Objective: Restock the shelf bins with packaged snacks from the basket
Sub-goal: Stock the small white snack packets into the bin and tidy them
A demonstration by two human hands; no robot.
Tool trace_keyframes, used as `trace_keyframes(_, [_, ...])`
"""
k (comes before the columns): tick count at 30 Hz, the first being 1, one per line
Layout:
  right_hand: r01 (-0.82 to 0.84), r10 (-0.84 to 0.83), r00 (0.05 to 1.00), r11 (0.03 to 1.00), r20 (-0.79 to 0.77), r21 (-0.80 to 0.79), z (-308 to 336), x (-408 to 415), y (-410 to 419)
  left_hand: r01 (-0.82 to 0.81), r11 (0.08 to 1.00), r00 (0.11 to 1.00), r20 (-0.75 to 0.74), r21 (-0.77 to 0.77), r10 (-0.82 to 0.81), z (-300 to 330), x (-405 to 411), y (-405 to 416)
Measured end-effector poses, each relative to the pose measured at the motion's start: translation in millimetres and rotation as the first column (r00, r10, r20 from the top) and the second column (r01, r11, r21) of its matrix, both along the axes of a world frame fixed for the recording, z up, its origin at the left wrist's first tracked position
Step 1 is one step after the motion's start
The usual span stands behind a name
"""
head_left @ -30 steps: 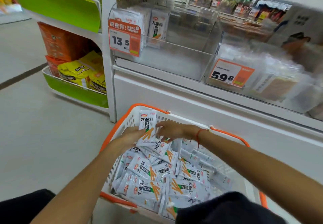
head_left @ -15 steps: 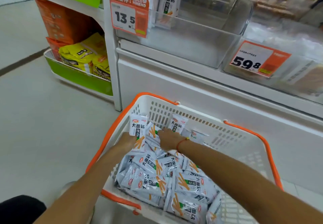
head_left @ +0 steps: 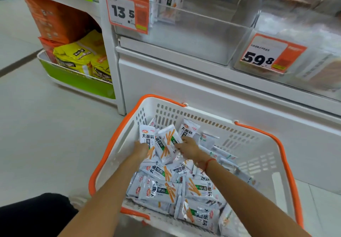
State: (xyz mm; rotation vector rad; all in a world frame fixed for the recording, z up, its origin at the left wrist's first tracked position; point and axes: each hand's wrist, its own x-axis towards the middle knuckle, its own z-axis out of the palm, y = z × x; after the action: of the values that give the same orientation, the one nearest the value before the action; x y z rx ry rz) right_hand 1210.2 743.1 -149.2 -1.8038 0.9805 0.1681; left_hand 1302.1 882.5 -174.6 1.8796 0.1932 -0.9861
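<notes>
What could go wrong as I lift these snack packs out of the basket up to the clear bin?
The left hand and right hand pinch a loose, fanned bunch of snack packs, so some may slide out on the way up. The clear bin sits behind the price tag, which a rising handful could knock.

Floor: pale grey floor [head_left: 46,144], smooth, with a dark strip [head_left: 17,65] running across at far left.
Shelving: white shelf unit [head_left: 212,96] with a plain white base panel and a white upright post [head_left: 112,66] at its left corner.
Side rack: a lower shelf with a green front lip [head_left: 79,83], holding yellow bags [head_left: 81,55] and orange bags [head_left: 55,18] behind them.
Price tags: orange-and-white tag reading 13.5 [head_left: 127,7]; another reading 59.8 [head_left: 267,53].
Light: even, soft, indoor.
</notes>
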Motion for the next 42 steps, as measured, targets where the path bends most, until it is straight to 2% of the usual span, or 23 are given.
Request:
trace_keyframes(3, [0.161, -0.187, 0.976, 0.965, 0.114, 0.206, 22.5, -12.9, 6.8, -0.014, 0.993, 0.998, -0.060, -0.118, 0.007, -29.2, 4.5, -6.9])
trace_keyframes(5, [0.183, -0.216, 0.968, 0.955, 0.126, 0.233, 31.4, -16.2, 13.8, -0.024, 0.976, 0.985, -0.170, -0.218, -0.013, -38.0, 1.1, -15.2])
trace_keyframes(7, [0.193, -0.223, 0.967, 0.957, 0.126, 0.216, 40.5, -13.7, 21.3, -0.016, 0.957, 0.971, -0.231, -0.289, -0.053, 1.0, -15.7, -18.2])
trace_keyframes(9, [0.211, -0.229, 0.964, 0.967, 0.134, 0.140, 47.7, -10.1, 26.1, 0.005, 0.941, 0.975, -0.208, -0.340, -0.080, 29.1, -26.2, -19.4])
trace_keyframes(11, [0.214, -0.227, 0.965, 0.971, 0.134, 0.105, 52.9, -7.6, 30.2, 0.038, 0.953, 0.989, -0.128, -0.302, -0.080, 33.4, -25.3, -20.0])
trace_keyframes(13, [0.180, -0.205, 0.971, 0.965, 0.120, 0.192, 55.6, -7.7, 34.1, 0.054, 0.963, 0.998, -0.026, -0.262, -0.063, 37.4, -24.2, -16.0])
trace_keyframes(15, [0.054, -0.073, 0.991, 0.985, 0.110, 0.165, 61.5, -11.0, 27.6, 0.024, 0.975, 0.997, 0.080, -0.221, -0.006, 41.4, -17.1, -7.9])
trace_keyframes(17, [-0.206, 0.207, 0.978, 0.978, 0.028, -0.024, 71.2, -14.4, 10.4, 0.042, 0.989, 0.979, 0.201, -0.138, -0.014, 44.8, -7.9, 2.2])
trace_keyframes(18, [-0.400, 0.396, 0.916, 0.912, -0.060, -0.091, 79.0, -15.5, 2.1, 0.100, 0.992, 0.966, 0.247, -0.082, -0.077, 50.1, -5.3, 6.8])
trace_keyframes(20, [-0.702, 0.677, 0.706, 0.707, -0.207, -0.081, 89.4, -15.2, -9.2, 0.251, 0.968, 0.937, 0.258, -0.033, -0.234, 60.7, -3.6, 10.4])
trace_keyframes(21, [-0.775, 0.745, 0.625, 0.628, -0.233, -0.069, 92.2, -14.2, -11.1, 0.339, 0.940, 0.921, 0.218, -0.036, -0.323, 64.3, -5.0, 10.0])
trace_keyframes(22, [-0.802, 0.771, 0.591, 0.594, -0.237, -0.069, 93.7, -12.2, -10.0, 0.440, 0.897, 0.887, 0.174, -0.031, -0.429, 67.6, -9.3, 8.1])
trace_keyframes(24, [-0.779, 0.751, 0.627, 0.608, -0.206, -0.153, 92.4, -6.8, -7.3, 0.606, 0.790, 0.795, 0.060, -0.088, -0.603, 64.5, -18.9, 5.0])
trace_keyframes(25, [-0.747, 0.724, 0.662, 0.616, -0.194, -0.250, 89.0, -3.0, -8.3, 0.618, 0.772, 0.781, 0.011, -0.150, -0.624, 57.1, -21.6, 2.7])
trace_keyframes(27, [-0.648, 0.648, 0.743, 0.633, -0.170, -0.423, 81.4, 3.4, -11.4, 0.534, 0.810, 0.824, -0.065, -0.241, -0.563, 42.0, -26.3, -3.4])
trace_keyframes(28, [-0.584, 0.600, 0.790, 0.669, -0.130, -0.460, 77.0, 6.2, -12.5, 0.475, 0.837, 0.854, -0.088, -0.273, -0.513, 35.0, -28.7, -6.3])
trace_keyframes(32, [-0.308, 0.381, 0.919, 0.857, 0.105, -0.414, 48.6, 15.8, -7.6, 0.178, 0.952, 0.962, -0.158, -0.250, -0.222, 5.0, -30.1, -13.7])
trace_keyframes(33, [-0.243, 0.328, 0.931, 0.885, 0.161, -0.398, 38.3, 17.0, -5.8, 0.146, 0.965, 0.981, -0.092, -0.218, -0.169, 5.4, -32.2, -12.1])
trace_keyframes(35, [-0.131, 0.233, 0.952, 0.898, 0.199, -0.421, 18.0, 15.7, -2.9, 0.173, 0.982, 0.974, 0.158, -0.074, -0.160, 5.0, -32.6, -5.2])
trace_keyframes(36, [-0.120, 0.206, 0.967, 0.886, 0.149, -0.448, 6.8, 14.0, -2.6, 0.177, 0.984, 0.946, 0.275, 0.015, -0.174, 5.9, -31.6, -0.5])
trace_keyframes(38, [-0.225, 0.244, 0.970, 0.857, -0.020, -0.463, -18.6, 11.9, -3.3, 0.107, 0.987, 0.904, 0.402, 0.119, -0.147, 8.3, -26.3, 9.2])
trace_keyframes(40, [-0.364, 0.340, 0.931, 0.840, -0.132, -0.404, -41.9, 12.1, 1.9, 0.041, 0.988, 0.896, 0.432, 0.147, -0.101, 4.2, -16.4, 14.3])
trace_keyframes(42, [-0.479, 0.423, 0.877, 0.753, -0.227, -0.451, -59.8, 15.7, 11.2, 0.015, 0.990, 0.910, 0.408, 0.138, -0.070, -2.3, -7.8, 16.4])
